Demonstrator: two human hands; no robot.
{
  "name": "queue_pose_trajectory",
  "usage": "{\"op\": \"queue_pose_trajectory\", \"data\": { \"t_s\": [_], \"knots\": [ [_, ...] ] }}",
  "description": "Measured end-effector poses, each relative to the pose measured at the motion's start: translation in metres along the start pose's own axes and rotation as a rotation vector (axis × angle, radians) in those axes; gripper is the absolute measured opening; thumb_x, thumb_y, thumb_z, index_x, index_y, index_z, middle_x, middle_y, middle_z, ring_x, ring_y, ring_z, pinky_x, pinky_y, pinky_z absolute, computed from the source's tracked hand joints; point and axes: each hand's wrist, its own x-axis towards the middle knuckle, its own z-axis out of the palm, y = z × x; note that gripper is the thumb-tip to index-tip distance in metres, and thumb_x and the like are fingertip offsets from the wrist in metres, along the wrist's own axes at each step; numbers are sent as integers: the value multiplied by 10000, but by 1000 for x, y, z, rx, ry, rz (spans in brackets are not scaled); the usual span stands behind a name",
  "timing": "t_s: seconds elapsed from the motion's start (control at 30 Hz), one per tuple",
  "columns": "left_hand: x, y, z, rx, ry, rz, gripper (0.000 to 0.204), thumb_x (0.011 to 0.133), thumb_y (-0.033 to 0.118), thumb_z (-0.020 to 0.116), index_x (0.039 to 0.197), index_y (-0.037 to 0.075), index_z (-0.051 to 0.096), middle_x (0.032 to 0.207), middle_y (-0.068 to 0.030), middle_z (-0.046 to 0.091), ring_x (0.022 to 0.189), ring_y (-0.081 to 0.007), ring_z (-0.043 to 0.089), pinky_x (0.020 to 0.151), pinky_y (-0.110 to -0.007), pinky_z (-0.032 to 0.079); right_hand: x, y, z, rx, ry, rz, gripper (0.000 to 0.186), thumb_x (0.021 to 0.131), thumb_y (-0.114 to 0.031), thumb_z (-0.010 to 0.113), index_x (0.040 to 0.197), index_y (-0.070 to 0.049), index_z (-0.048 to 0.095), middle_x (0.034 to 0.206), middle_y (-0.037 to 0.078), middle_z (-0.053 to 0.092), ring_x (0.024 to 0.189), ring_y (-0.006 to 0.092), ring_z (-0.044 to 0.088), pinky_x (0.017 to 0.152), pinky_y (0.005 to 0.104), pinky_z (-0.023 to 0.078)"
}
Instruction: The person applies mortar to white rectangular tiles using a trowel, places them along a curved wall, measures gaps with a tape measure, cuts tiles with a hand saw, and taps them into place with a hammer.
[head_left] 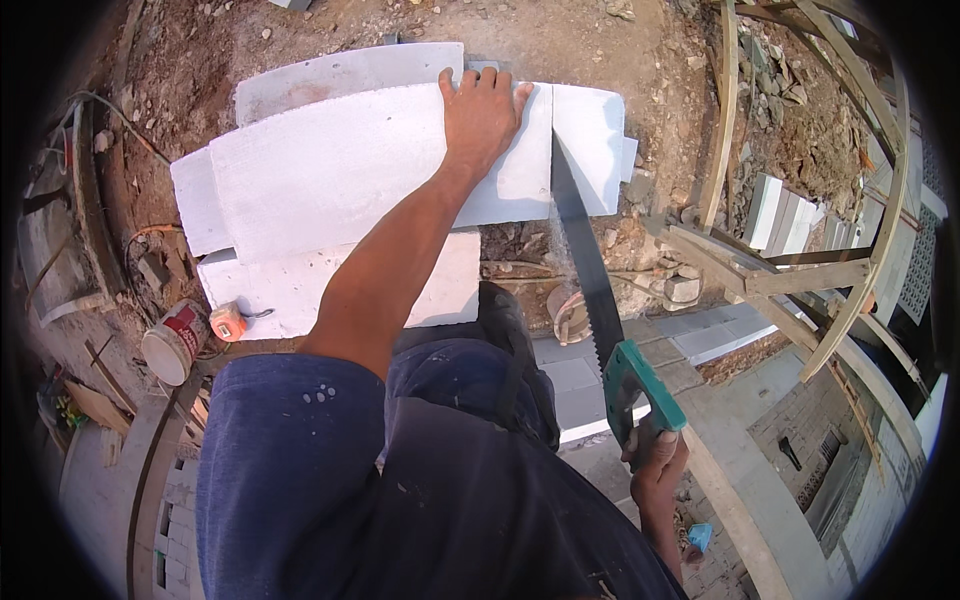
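A person in a dark navy shirt is seen from above, the lower body largely hidden by the shirt and the scene cut off by a black circular rim. At the right, a timber frame runs out of view; its lengths overlap too much to count surely.

Ahead of the person lies one long white block, topmost on other pale slabs. Two slabs show plainly, a far one and a near one; both are partly covered by the block. Pale ends also jut out at its left and right, and whether they belong to one piece is hidden. A thin straight line crosses the block's right part, from the far edge to the saw.

There is one handsaw, its dark blade slanting over the block, the tip at that line; how deep it sits is hard to make out. The right hand is closed around its green handle, some fingers hidden. The left hand presses palm down on the block, fingers spread at the far edge.

One white-and-red bucket lies tilted at the left. One orange tape measure sits by the near slab's left corner.
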Motion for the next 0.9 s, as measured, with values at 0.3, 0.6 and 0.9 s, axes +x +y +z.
{"op": "queue_pose_trajectory", "data": {
  "t_s": [0.3,0.6,0.9],
  "knots": [
    [-4,-14,-2,88,-58,39,388,998,390,435,970,62,640,970,-76,641,971,-262,596,1015,-565,288,91,34,72,-149,90,-59,473,999,-375,347,962,21,602,803,171,644,657,281,576,602,403,453],
    [-20,6,6,70,-99,26,390,996,393,433,994,62,637,957,-86,643,974,-272,590,1001,-572,300,124,85,107,-85,155,-170,482,1017,-406,371,978,32,569,699,129,607,582,223,593,548,363,452],
    [2,-1,-2,172,-82,1,382,990,388,436,996,58,629,975,-103,624,972,-281,577,991,-562,309,139,57,124,-110,356,-574,451,1016,-350,389,1207,43,502,744,149,619,620,347,621,609,414,499]
  ]
}}
